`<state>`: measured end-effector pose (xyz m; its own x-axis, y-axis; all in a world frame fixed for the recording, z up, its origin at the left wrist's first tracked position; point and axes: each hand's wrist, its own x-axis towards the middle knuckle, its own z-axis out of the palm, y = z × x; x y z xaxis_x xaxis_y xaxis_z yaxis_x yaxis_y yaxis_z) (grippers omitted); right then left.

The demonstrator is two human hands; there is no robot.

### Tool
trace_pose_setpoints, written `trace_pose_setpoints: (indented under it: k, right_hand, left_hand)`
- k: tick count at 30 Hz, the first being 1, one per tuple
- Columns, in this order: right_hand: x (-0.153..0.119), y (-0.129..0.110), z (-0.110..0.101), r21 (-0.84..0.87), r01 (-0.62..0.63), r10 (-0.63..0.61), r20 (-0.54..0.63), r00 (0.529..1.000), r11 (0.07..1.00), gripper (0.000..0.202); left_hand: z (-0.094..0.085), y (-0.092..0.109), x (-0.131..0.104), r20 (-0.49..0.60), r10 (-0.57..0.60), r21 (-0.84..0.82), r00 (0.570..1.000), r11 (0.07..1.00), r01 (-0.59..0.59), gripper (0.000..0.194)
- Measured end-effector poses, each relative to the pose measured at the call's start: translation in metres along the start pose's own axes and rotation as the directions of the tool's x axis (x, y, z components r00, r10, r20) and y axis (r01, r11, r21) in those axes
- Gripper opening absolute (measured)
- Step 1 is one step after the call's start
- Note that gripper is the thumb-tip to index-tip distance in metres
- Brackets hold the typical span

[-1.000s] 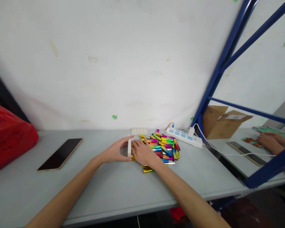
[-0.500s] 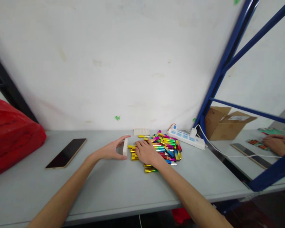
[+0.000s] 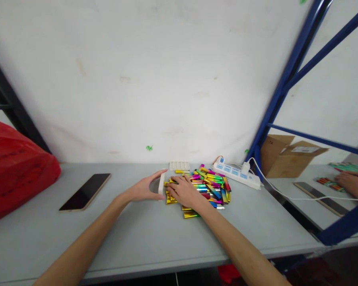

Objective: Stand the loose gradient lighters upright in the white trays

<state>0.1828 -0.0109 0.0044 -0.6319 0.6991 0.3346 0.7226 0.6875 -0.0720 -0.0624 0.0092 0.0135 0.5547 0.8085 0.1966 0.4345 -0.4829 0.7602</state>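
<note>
Pointing lengthwise toward the wall [image 3: 167, 99], the white tray [image 3: 162, 184]

"How's the light?"
"Soft and even; the wall [image 3: 179, 87] is brightest mid-view."
"Any glare?"
"Glints off the metallic sticks [image 3: 216, 183], a faint shadow beside my left forearm [image 3: 92, 232]."
"Sharp?"
"My right hand [image 3: 185, 191] looks slightly soft; the blue post [image 3: 273, 105] leans, stretched."

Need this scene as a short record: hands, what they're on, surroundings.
left hand: thumb and fingers span a white piece
right hand: over near side of pile
pile: shiny, multicoloured sticks
tray: white, by wall
power strip: right of pile, plugs in
phone: left, dark screen up
bag: red, far left
</note>
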Motion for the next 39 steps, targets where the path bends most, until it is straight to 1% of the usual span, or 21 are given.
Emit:
trace_pose_setpoints:
  k: [2,5,9,13,16,18,20,22,23,25,27,28,29,30,32,33,35,37,39]
  right_hand:
    - [0.002,0.001,0.002,0.003,-0.005,0.005,-0.017,1.0,1.0,0.037]
    - [0.005,0.001,0.005,0.007,-0.012,0.013,-0.046,0.999,1.0,0.034]
    - [0.005,0.0,0.005,0.002,-0.005,0.005,-0.044,0.999,1.0,0.035]
    - [0.005,-0.001,0.002,-0.019,-0.038,0.038,-0.018,0.999,0.999,0.039]
    - [0.005,0.001,0.002,-0.016,-0.049,0.049,-0.025,0.998,0.999,0.035]
    - [0.005,0.003,0.004,0.001,-0.044,0.044,-0.047,0.998,0.999,0.032]
    - [0.005,0.006,0.007,0.029,-0.038,0.04,-0.07,0.997,0.999,0.03]
    - [0.005,0.007,0.009,0.058,-0.036,0.041,-0.09,0.995,0.998,0.028]
    - [0.005,0.007,0.01,0.068,-0.034,0.041,-0.096,0.995,0.997,0.028]
    - [0.004,0.006,0.01,0.077,-0.026,0.034,-0.103,0.994,0.997,0.027]
    - [0.004,0.005,0.009,0.074,-0.02,0.029,-0.115,0.993,0.997,0.026]
    - [0.004,0.005,0.007,0.07,-0.024,0.033,-0.127,0.991,0.997,0.026]
    - [0.005,0.006,0.006,0.065,-0.035,0.044,-0.143,0.989,0.997,0.025]
    - [0.005,0.007,0.004,0.06,-0.052,0.062,-0.161,0.985,0.997,0.026]
    - [0.006,0.013,0.002,0.049,-0.104,0.111,-0.186,0.976,0.993,0.03]
    - [0.007,0.017,0.001,0.045,-0.138,0.144,-0.189,0.971,0.989,0.033]
    - [0.007,0.028,-0.001,0.04,-0.218,0.221,-0.169,0.96,0.975,0.039]
    - [0.005,0.041,-0.001,0.037,-0.288,0.291,-0.113,0.95,0.957,0.043]
    - [0.003,0.052,-0.002,0.037,-0.326,0.327,-0.032,0.945,0.945,0.045]
  left_hand:
    - [0.007,0.001,0.004,-0.016,0.017,-0.075,1.0,0.997,-0.019,0.109]
    - [0.015,0.006,0.007,-0.005,0.03,-0.141,1.0,0.99,-0.03,0.108]
    - [0.019,0.011,0.009,0.013,0.023,-0.191,1.0,0.981,-0.02,0.109]
    - [0.012,0.006,0.007,0.062,0.019,-0.209,0.998,0.978,-0.005,0.11]
    - [0.003,0.002,0.004,0.073,-0.008,-0.191,0.997,0.981,0.022,0.11]
    - [-0.005,-0.001,0.002,0.062,-0.034,-0.145,0.997,0.988,0.043,0.105]
    - [-0.012,-0.008,0.002,0.013,-0.064,-0.031,0.998,0.997,0.065,0.091]
    - [-0.019,-0.019,0.004,-0.098,-0.079,0.159,0.992,0.983,0.094,0.075]
    - [-0.021,-0.026,0.005,-0.164,-0.07,0.259,0.984,0.959,0.112,0.07]
    - [-0.023,-0.041,0.007,-0.314,-0.047,0.436,0.948,0.88,0.188,0.068]
    - [-0.021,-0.05,0.009,-0.437,0.002,0.516,0.899,0.82,0.249,0.065]
    - [-0.017,-0.051,0.01,-0.469,0.031,0.538,0.883,0.803,0.258,0.063]
    - [-0.012,-0.049,0.011,-0.478,0.059,0.555,0.876,0.793,0.25,0.06]
    - [-0.005,-0.046,0.012,-0.469,0.088,0.572,0.879,0.788,0.226,0.058]
    - [0.01,-0.034,0.013,-0.405,0.143,0.607,0.903,0.781,0.149,0.056]
    - [0.018,-0.028,0.014,-0.35,0.153,0.622,0.924,0.776,0.107,0.056]
    - [0.029,-0.017,0.015,-0.264,0.14,0.633,0.954,0.772,0.063,0.055]
    - [0.029,-0.012,0.015,-0.221,0.106,0.631,0.969,0.773,0.059,0.05]
    - [0.018,-0.014,0.013,-0.203,0.072,0.641,0.977,0.764,0.077,0.044]
